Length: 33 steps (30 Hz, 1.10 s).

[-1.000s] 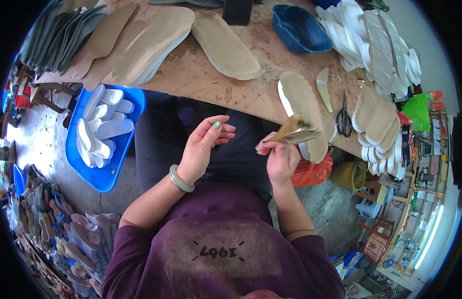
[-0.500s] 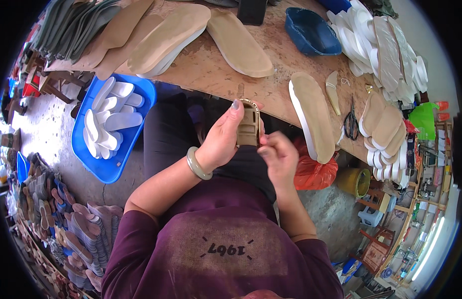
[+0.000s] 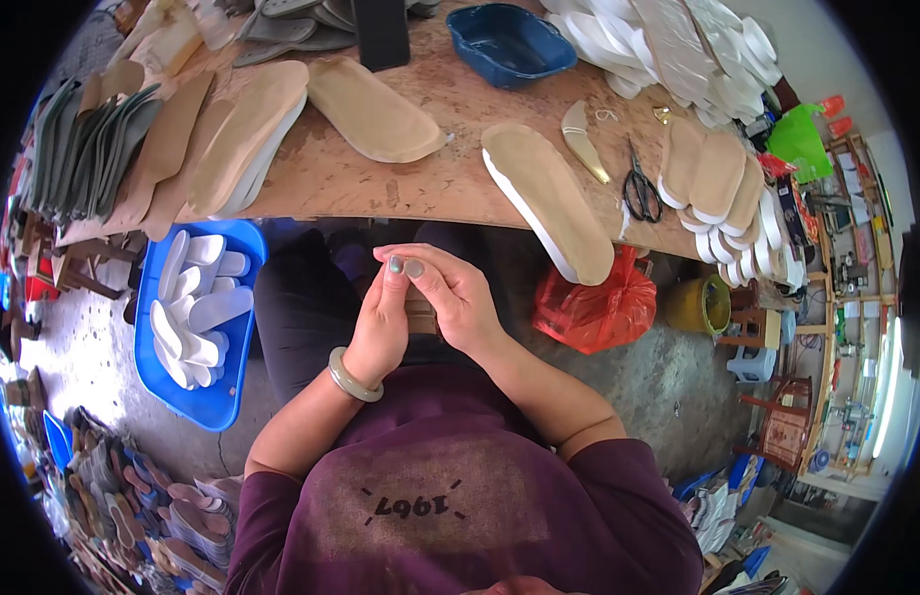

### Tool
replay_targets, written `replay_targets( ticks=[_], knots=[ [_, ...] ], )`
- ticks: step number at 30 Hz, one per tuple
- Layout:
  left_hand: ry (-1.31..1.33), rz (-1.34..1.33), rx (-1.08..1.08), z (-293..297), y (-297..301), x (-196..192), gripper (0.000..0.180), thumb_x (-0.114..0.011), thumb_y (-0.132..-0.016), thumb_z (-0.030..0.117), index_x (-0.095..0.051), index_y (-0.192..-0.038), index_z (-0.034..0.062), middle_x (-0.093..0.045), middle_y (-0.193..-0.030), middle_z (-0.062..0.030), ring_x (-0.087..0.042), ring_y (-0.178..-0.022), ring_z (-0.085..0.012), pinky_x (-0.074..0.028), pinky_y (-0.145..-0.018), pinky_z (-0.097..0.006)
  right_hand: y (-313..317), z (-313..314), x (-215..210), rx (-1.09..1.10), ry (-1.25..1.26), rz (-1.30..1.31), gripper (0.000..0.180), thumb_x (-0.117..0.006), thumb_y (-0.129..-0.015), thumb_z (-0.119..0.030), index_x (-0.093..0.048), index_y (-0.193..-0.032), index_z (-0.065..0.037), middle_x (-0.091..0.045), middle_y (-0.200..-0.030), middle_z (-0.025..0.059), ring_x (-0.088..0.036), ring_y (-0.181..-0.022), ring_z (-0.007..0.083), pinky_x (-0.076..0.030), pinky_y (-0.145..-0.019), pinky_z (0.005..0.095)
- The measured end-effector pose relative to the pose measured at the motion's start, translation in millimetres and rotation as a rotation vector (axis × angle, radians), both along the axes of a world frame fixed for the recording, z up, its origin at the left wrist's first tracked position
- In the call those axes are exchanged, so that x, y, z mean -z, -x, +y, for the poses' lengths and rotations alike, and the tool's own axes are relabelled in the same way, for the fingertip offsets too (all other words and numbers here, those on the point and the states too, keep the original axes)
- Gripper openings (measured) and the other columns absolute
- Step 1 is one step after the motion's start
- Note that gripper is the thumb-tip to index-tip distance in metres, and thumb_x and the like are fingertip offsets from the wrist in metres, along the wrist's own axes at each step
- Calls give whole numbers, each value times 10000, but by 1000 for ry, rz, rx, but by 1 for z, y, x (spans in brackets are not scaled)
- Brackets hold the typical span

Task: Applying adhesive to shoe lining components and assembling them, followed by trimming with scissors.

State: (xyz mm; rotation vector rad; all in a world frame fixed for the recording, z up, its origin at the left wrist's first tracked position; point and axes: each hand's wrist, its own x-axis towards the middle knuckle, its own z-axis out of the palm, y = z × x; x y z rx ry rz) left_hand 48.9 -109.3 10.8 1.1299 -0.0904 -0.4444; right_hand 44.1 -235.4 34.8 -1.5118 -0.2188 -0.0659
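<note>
A: Hands – what's the state?

B: Both up in front of the torso, just below the table edge (image 3: 400,203); left hand (image 3: 380,322) and right hand (image 3: 458,297) pressed close, thumbs meeting at top; they pinch a small tan piece (image 3: 420,312) betw. them; mostly hidden by the fingers, so can't tell its shape; only a brownish bit shows below the thumbs.

A: Anything on the wrist?

B: Pale green bangle (image 3: 355,376) on the left wrist; sleeves of a dark purple top further down.

A: And round about?

B: On the table, nearest the right hand, a long tan insole w. white edge (image 3: 546,198), lying apart from the hands; beside it a small curved tan strip (image 3: 584,142) and black scissors (image 3: 640,188); further left another tan insole (image 3: 372,109) and a stack of them (image 3: 244,139); blue basin (image 3: 509,42) at the far edge. On the floor by the person's left, a blue tray (image 3: 217,402) w. white sole pieces (image 3: 194,307); on the right, a red plastic bag (image 3: 591,302).
</note>
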Motion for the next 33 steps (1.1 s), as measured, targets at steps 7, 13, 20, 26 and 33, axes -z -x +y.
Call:
replay_targets(
  ticks=[7,13,20,26,33],
  knots=[
    [201,301,206,-5,-15,-12,651,-192,-990,593,-495,-1256,82,-605,-1101,-68,-620,-999,-186,-520,-843,-344,-2,-21,14,43,109,-195,421,-459,-1007,-322,-580,-1212,25,-522,-1304,139,-550,-1133,180,-441,-919,279],
    [449,485,323,-4,-24,-12,609,-252,-999,549,-533,-1143,28,-608,-898,-129,-624,-792,-272,-531,-728,-413,-4,-59,-8,135,228,-177,394,-503,-987,-299,-569,-1220,11,-542,-1297,129,-552,-1138,202,-457,-913,317],
    [458,488,247,-3,-20,3,292,-498,-981,379,-513,-1058,97,-547,-890,-74,-558,-789,-197,-496,-694,-315,-71,-215,-11,636,645,-17,314,-598,-887,-122,-599,-1189,-36,-663,-1088,157,-652,-973,256,-505,-852,351],
    [358,396,210,-10,-23,3,264,-542,-963,351,-489,-1049,107,-531,-875,-57,-530,-744,-166,-473,-663,-297,-133,-312,11,721,975,39,310,-587,-881,-144,-608,-1176,-51,-675,-1060,173,-657,-979,285,-512,-844,369],
    [283,532,146,-7,-32,8,354,-441,-990,439,-484,-1075,98,-542,-911,-64,-577,-794,-195,-534,-707,-348,-202,-436,-6,852,1609,532,326,-482,-859,-136,-619,-1141,-46,-637,-1093,247,-613,-1023,405,-494,-871,478]
  ],
)
